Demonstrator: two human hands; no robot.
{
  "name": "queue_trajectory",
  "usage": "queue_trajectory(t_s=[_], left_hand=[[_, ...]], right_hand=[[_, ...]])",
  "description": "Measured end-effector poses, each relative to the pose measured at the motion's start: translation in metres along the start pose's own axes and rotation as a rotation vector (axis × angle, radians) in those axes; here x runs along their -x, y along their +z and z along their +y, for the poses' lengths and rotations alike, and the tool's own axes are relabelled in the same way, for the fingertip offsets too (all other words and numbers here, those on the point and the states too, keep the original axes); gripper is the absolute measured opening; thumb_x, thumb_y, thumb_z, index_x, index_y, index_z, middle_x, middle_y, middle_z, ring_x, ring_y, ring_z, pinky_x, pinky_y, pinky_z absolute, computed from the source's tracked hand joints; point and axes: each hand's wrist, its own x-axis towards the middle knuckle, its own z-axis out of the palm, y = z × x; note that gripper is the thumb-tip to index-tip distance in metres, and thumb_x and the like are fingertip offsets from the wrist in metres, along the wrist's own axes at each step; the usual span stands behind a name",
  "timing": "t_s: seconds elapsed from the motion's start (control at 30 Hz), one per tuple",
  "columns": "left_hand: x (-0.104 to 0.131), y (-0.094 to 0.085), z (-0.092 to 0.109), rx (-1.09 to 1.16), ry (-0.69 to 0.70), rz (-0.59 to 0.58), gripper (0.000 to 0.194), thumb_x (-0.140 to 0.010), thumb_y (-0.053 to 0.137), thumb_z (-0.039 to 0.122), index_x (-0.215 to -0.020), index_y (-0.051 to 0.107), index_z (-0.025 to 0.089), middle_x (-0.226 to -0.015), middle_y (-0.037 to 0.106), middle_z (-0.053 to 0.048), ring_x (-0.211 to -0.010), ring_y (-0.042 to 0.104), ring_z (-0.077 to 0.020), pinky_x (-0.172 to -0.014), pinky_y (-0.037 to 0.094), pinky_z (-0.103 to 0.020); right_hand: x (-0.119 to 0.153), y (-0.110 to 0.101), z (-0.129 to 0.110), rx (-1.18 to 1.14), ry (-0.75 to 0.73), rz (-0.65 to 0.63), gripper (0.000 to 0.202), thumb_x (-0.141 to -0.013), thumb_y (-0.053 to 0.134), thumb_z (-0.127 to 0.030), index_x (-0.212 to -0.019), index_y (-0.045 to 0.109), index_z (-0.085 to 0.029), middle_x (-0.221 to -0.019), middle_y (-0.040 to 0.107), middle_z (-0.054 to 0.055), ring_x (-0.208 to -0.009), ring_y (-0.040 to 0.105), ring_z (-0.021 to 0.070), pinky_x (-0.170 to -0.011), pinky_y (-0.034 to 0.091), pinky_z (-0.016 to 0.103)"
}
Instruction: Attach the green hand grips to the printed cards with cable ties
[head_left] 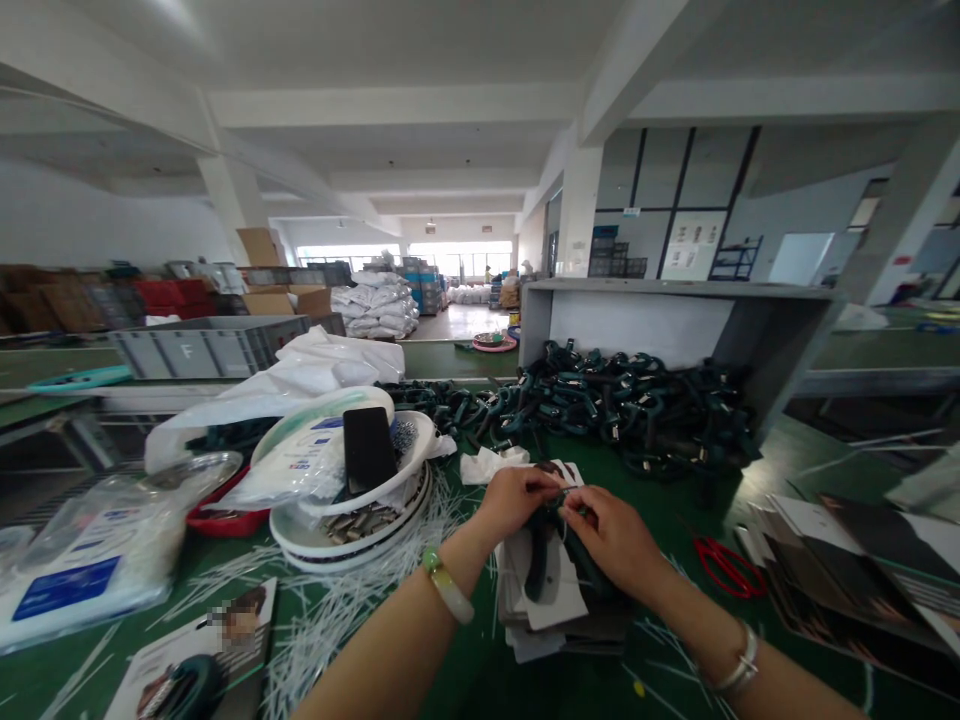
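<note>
My left hand [520, 500] and my right hand [606, 530] meet over a stack of printed cards [559, 600]. Both have their fingertips pinched close together at the top of a dark green tool [538, 560] that lies on the top card. What is between the fingertips is too small to make out; a thin pale strand shows near them. A crumpled white tissue [491, 465] lies just beyond my left hand.
A heap of dark green tools [637, 405] spills from a grey crate [795, 345]. White bowls [345, 550] with metal parts and a phone [368, 450] stand left, beside loose white ties [330, 640]. Red scissors [727, 567] and more cards [847, 570] lie right.
</note>
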Motion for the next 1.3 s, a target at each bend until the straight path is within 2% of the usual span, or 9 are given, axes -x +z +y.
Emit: queue_trajectory(t_s=[0.17, 0.3, 0.43, 0.53, 0.67, 0.77, 0.87, 1.03, 1.3], left_hand=[[0.007, -0.001, -0.001, -0.039, -0.054, 0.048, 0.028, -0.073, 0.063, 0.024, -0.101, 0.067, 0.024, -0.095, 0.071, 0.002, -0.084, 0.064, -0.0148, -0.076, 0.048, -0.024], [0.006, 0.0, -0.007, -0.09, -0.124, 0.073, 0.027, -0.072, 0.062, 0.024, -0.098, 0.068, 0.021, -0.084, 0.072, 0.0, -0.076, 0.065, -0.015, -0.07, 0.049, -0.025], [0.007, 0.002, -0.004, -0.122, -0.151, 0.097, 0.018, -0.073, 0.063, 0.027, -0.088, 0.07, 0.02, -0.079, 0.072, 0.0, -0.073, 0.065, -0.0151, -0.066, 0.048, -0.023], [0.009, -0.001, 0.009, -0.162, -0.14, 0.163, 0.014, -0.078, 0.058, 0.028, -0.081, 0.07, 0.021, -0.081, 0.071, 0.001, -0.077, 0.063, -0.0155, -0.071, 0.047, -0.025], [0.012, -0.007, 0.022, -0.197, -0.083, 0.246, 0.018, -0.082, 0.051, 0.025, -0.087, 0.068, 0.024, -0.092, 0.07, 0.001, -0.09, 0.06, -0.0152, -0.082, 0.044, -0.026], [0.016, -0.01, 0.019, -0.254, -0.123, 0.274, 0.024, -0.082, 0.052, 0.029, -0.1, 0.066, 0.023, -0.096, 0.067, -0.002, -0.091, 0.059, -0.0165, -0.082, 0.044, -0.027], [0.018, -0.012, 0.009, -0.297, -0.232, 0.218, 0.032, -0.077, 0.057, 0.04, -0.101, 0.066, 0.022, -0.1, 0.065, -0.005, -0.09, 0.059, -0.0184, -0.078, 0.045, -0.028], [0.009, -0.007, 0.004, -0.32, -0.279, 0.105, 0.024, -0.071, 0.062, 0.043, -0.084, 0.071, 0.025, -0.082, 0.07, -0.001, -0.076, 0.062, -0.0178, -0.065, 0.046, -0.026], [0.008, -0.004, 0.023, -0.426, -0.196, 0.157, 0.015, -0.078, 0.057, 0.033, -0.082, 0.07, 0.026, -0.097, 0.065, -0.001, -0.089, 0.059, -0.0187, -0.073, 0.043, -0.026]], right_hand=[[0.008, 0.013, 0.002, -0.267, 0.165, -0.016, 0.024, -0.081, 0.047, -0.036, -0.077, 0.062, -0.019, -0.072, 0.064, 0.002, -0.061, 0.056, 0.0157, -0.058, 0.043, 0.027], [0.012, 0.012, -0.005, -0.175, 0.132, 0.028, 0.024, -0.083, 0.046, -0.036, -0.076, 0.062, -0.02, -0.081, 0.062, 0.003, -0.072, 0.056, 0.0175, -0.066, 0.043, 0.029], [0.016, 0.012, -0.009, -0.071, 0.067, -0.009, 0.022, -0.084, 0.045, -0.032, -0.074, 0.061, -0.02, -0.085, 0.061, 0.005, -0.084, 0.056, 0.0204, -0.074, 0.042, 0.033], [0.014, 0.014, -0.008, -0.065, 0.068, 0.021, 0.025, -0.085, 0.043, -0.034, -0.075, 0.062, -0.021, -0.087, 0.061, 0.005, -0.086, 0.056, 0.0207, -0.076, 0.042, 0.034], [0.005, 0.02, -0.004, -0.148, 0.117, 0.059, 0.028, -0.085, 0.042, -0.038, -0.074, 0.063, -0.022, -0.088, 0.062, 0.005, -0.083, 0.057, 0.0198, -0.071, 0.045, 0.032], [0.003, 0.026, -0.001, -0.204, 0.134, 0.083, 0.029, -0.085, 0.042, -0.04, -0.074, 0.063, -0.022, -0.083, 0.062, 0.004, -0.077, 0.058, 0.0187, -0.066, 0.045, 0.03], [0.005, 0.029, 0.001, -0.211, 0.124, 0.105, 0.029, -0.085, 0.043, -0.04, -0.074, 0.062, -0.021, -0.078, 0.061, 0.004, -0.072, 0.056, 0.018, -0.065, 0.044, 0.03], [0.01, 0.024, -0.002, -0.175, 0.071, 0.084, 0.026, -0.086, 0.044, -0.037, -0.077, 0.062, -0.022, -0.082, 0.061, 0.004, -0.077, 0.056, 0.0189, -0.069, 0.044, 0.031], [0.012, 0.022, -0.002, -0.173, 0.096, 0.077, 0.026, -0.085, 0.044, -0.037, -0.078, 0.064, -0.022, -0.084, 0.061, 0.005, -0.081, 0.056, 0.0193, -0.072, 0.043, 0.032]])
